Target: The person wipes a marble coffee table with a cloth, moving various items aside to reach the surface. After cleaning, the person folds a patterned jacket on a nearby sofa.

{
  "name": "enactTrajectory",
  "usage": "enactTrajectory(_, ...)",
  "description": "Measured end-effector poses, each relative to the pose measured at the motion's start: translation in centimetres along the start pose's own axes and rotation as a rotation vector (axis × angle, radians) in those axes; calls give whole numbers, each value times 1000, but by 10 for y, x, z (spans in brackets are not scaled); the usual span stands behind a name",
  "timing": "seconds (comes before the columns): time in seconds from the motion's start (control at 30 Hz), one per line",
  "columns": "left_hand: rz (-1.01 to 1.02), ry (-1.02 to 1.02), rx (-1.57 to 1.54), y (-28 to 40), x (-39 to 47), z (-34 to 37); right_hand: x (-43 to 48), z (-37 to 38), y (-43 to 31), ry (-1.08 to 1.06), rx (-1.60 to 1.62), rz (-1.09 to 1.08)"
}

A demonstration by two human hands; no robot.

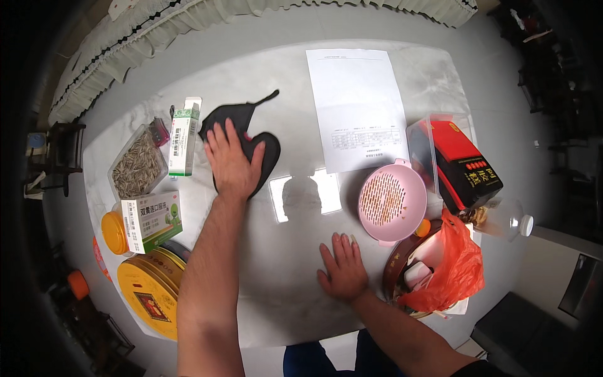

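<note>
My left hand [234,165] lies palm down on a black fabric piece [268,146], pressing it flat against the marble-patterned table [278,245]. The fabric is shaped somewhat like a mitt, and a thin strap sticks out at its far end. A small pink spot shows near its middle, while much of it is hidden under my palm. My right hand [346,273] rests on the bare tabletop with the fingers apart, holding nothing. Just beyond it is a pink plastic colander [384,202] with crumbs in it.
On the left are a tub of sunflower seeds [139,165], medicine boxes [183,141] [160,219], an orange-lidded jar [114,232] and yellow tins [146,297]. A printed sheet [355,94], a black-and-red box [464,165], a clear bottle [506,219] and a red plastic bag [452,268] occupy the right.
</note>
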State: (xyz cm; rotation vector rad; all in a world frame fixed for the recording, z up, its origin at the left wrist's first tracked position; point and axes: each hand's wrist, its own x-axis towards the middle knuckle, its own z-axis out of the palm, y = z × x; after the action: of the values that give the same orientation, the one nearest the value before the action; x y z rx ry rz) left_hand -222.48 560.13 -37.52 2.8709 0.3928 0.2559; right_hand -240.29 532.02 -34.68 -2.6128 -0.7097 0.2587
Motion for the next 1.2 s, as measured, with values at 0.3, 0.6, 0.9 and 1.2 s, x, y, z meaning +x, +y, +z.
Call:
enactTrajectory(0.3, 294, -82, -104, 31, -3, 2, 1, -2, -5, -8, -18, 38)
enactTrajectory(0.6, 406, -246, -34, 51, -51, -16, 2, -1, -2, -39, -10, 39)
enactTrajectory(0.9, 215, -42, 176, 60, 96, 34, 3, -4, 3, -201, -27, 45)
enactTrajectory(1.2, 226, 31, -16, 47, 159, 50, -2, 0, 1, -99, -69, 3)
